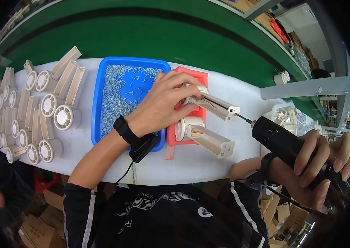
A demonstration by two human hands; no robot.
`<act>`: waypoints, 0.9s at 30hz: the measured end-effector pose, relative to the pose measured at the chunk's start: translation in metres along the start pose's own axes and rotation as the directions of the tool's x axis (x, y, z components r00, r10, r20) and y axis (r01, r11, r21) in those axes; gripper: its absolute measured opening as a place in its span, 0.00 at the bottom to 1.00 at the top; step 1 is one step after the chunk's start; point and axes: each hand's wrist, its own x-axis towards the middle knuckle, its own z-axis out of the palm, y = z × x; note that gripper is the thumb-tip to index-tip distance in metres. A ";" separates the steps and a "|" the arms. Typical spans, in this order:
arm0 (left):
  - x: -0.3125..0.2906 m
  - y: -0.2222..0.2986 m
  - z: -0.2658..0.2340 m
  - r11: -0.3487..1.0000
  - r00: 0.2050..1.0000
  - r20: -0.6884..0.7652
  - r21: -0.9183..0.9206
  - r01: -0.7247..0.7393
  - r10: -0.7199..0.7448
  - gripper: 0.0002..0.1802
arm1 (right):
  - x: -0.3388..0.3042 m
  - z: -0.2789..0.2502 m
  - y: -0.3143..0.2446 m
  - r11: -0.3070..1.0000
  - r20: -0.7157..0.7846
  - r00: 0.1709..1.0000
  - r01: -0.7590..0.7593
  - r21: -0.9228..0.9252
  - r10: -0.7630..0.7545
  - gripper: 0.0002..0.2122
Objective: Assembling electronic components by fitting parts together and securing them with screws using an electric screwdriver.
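My left hand (162,97) is closed around the round head of a white plastic lamp housing (218,108), its long channel arm pointing to the right. The head rests in a red foam holder (201,76). In my right hand (317,159) is a black electric screwdriver (276,138), gripped by its body. Its thin bit reaches the end face of the housing's arm; whether it sits in a screw is too small to tell. A second white lamp housing (212,141) lies nearer me in the same holder, with thin wires showing at its joint.
Left of the holder stands a blue tray (95,111) with many small screws. Rows of white lamp housings (64,117) cover the table's left side. A clear bin (284,115) of small white parts sits at the right. Beyond the table runs a green surface (142,33); a grey metal post (307,87) stands right.
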 end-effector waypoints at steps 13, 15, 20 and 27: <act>-0.003 -0.003 0.001 0.999 0.998 -0.039 -0.025 -0.040 0.039 0.10 | 0.002 0.000 -0.003 0.999 -0.006 1.000 -0.014 0.041 0.014 0.23; -0.003 -0.004 0.002 0.999 0.999 -0.034 -0.019 -0.041 0.040 0.10 | 0.001 0.001 -0.003 0.999 -0.008 1.000 -0.015 0.043 0.015 0.23; -0.003 -0.003 0.001 0.999 0.998 -0.034 -0.010 -0.044 0.044 0.10 | -0.006 -0.006 -0.006 1.000 -0.085 0.996 0.004 -0.021 -0.006 0.23; -0.003 -0.003 0.002 0.999 0.998 -0.049 -0.022 -0.044 0.042 0.10 | -0.007 -0.004 0.000 0.996 -0.126 0.988 0.094 0.007 -0.092 0.25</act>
